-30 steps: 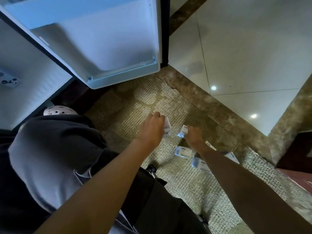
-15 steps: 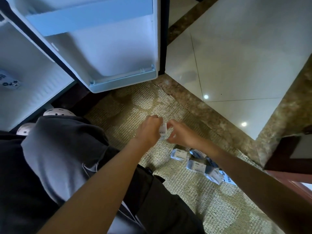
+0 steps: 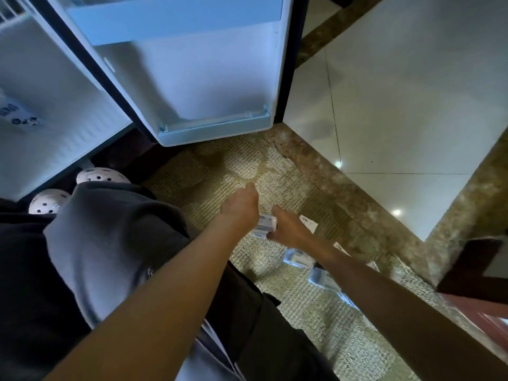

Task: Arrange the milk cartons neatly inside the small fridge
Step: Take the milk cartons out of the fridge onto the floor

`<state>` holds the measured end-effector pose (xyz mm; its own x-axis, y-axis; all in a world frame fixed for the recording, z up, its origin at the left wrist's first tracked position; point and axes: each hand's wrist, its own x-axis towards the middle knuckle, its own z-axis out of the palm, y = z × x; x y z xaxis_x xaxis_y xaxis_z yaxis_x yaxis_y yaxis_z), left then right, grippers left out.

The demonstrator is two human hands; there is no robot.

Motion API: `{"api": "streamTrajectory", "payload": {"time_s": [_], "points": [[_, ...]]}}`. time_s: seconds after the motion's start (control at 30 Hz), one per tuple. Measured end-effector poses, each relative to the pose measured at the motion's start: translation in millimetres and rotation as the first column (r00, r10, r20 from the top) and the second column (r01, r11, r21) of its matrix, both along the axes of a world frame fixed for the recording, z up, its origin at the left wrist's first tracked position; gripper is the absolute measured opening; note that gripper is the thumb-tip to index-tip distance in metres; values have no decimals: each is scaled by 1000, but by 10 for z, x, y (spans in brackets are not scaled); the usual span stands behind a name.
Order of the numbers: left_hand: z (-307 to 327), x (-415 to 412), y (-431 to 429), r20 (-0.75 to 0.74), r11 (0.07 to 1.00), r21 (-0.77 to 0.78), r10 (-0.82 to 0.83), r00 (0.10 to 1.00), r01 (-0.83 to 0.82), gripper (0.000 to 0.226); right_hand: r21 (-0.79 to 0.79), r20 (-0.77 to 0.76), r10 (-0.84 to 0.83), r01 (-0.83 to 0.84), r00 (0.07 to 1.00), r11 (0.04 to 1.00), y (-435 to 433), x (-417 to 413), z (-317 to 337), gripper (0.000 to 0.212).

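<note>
Your left hand (image 3: 240, 207) and right hand (image 3: 291, 229) lead back into bare forearms. Loose grey cloth (image 3: 110, 243) with soft folds covers you at near left, with black fabric (image 3: 27, 284) beside it at the left edge and dark cloth (image 3: 261, 325) lower down. Your white clogs (image 3: 103, 176), dotted with round holes, show at far left.
</note>
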<state>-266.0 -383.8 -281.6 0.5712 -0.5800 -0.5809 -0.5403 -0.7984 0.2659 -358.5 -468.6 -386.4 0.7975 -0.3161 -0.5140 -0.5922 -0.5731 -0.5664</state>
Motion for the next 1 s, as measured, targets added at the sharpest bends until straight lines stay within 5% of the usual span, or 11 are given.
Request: {"api": "streamTrajectory", "payload": {"time_s": [0.23, 0.4, 0.53, 0.7, 1.0], "points": [[-135, 29, 92, 41, 991, 132, -31, 999, 25, 30, -21, -115, -220, 219, 969, 976, 199, -82, -607, 43], [-143, 11, 15, 6, 986, 163, -30, 1000, 29, 28, -54, -145, -200, 195, 969, 979, 253, -77, -764, 32], [-88, 41, 6, 7, 995, 32, 98, 995, -98, 24, -137, -248, -153, 122, 957, 983, 233, -129, -783, 52], [-6, 30, 38, 9, 986, -57, 155, 988, -154, 21, -170, -279, -73, 26, 958, 985, 172, -144, -647, 49], [243, 87, 35, -8, 847, -367, 412, 911, -386, 18, -230, 30, 9, -2, 1000, 973, -4, -46, 82, 23]]}}
